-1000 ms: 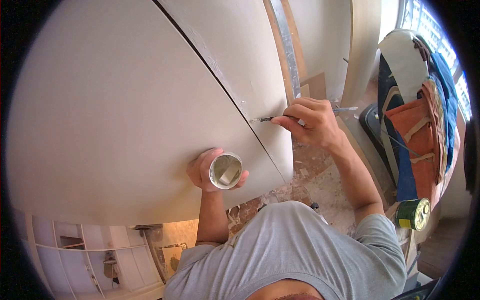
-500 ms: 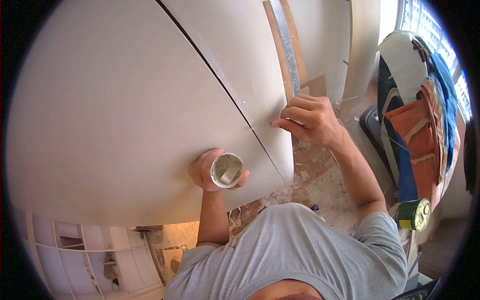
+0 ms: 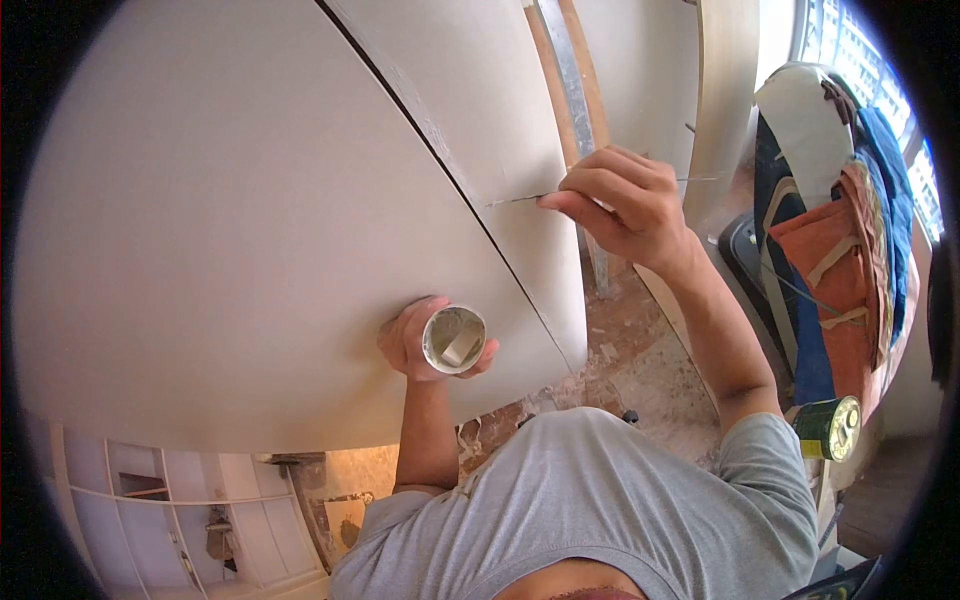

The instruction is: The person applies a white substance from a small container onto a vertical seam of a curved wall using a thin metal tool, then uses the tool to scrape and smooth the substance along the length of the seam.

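Observation:
My left hand (image 3: 405, 338) is wrapped round a round cup (image 3: 455, 340) with a pale block and some greyish stuff inside, and rests against the large white panel (image 3: 230, 220). Between the fingers of my right hand (image 3: 625, 205) is a thin rod (image 3: 515, 200), pinched, its tip close to the panel just right of a long dark gap (image 3: 420, 130). Whitish smears run along the gap's right side. The rod's other end sticks out to the right behind my hand.
A green tin (image 3: 828, 428) stands at the lower right. Orange and blue cloths (image 3: 835, 260) hang on the right near the window. A metal strip (image 3: 568, 80) runs behind the panel's right edge. Shelving (image 3: 190, 500) shows at lower left.
My right hand has moved up along the gap with the rod, whose tip now sits higher. My left hand and the cup have barely moved.

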`<control>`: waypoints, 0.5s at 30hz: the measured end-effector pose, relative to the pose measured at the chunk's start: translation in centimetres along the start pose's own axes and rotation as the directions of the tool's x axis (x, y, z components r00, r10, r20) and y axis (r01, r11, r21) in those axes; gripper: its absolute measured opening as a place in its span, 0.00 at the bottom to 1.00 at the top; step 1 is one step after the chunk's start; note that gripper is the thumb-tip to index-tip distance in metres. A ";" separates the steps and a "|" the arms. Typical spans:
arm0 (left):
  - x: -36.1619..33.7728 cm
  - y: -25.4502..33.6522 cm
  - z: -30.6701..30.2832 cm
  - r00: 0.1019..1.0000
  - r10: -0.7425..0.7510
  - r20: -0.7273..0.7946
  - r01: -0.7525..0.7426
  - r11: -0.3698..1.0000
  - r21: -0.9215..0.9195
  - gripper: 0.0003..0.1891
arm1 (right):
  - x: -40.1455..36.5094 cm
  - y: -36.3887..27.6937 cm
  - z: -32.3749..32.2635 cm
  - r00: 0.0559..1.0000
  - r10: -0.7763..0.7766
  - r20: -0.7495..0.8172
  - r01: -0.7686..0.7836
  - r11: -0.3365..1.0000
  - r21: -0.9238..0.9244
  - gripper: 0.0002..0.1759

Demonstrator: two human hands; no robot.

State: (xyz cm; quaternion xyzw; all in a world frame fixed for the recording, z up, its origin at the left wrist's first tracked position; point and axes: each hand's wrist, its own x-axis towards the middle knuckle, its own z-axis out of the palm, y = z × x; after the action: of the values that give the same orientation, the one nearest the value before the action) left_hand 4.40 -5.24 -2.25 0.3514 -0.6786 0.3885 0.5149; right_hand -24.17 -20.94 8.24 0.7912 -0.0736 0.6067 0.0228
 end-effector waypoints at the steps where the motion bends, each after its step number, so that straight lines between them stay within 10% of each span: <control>1: 0.0 0.0 0.0 1.000 -0.009 -0.004 0.009 1.000 -0.006 0.32 | 0.3 -0.2 -0.3 1.000 -0.006 -0.004 0.006 1.000 -0.001 0.14; 15: 2.2 1.4 0.1 0.999 -0.022 -0.024 0.022 1.000 0.007 0.32 | -14.1 -3.6 -0.5 0.714 0.696 -0.069 -0.694 0.718 0.056 0.12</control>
State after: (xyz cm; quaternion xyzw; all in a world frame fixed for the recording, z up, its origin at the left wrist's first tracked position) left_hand 2.61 -4.80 -0.37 0.3561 -0.6671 0.3896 0.5257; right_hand -27.71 -16.03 -4.98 0.6793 -0.3563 0.6049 -0.2138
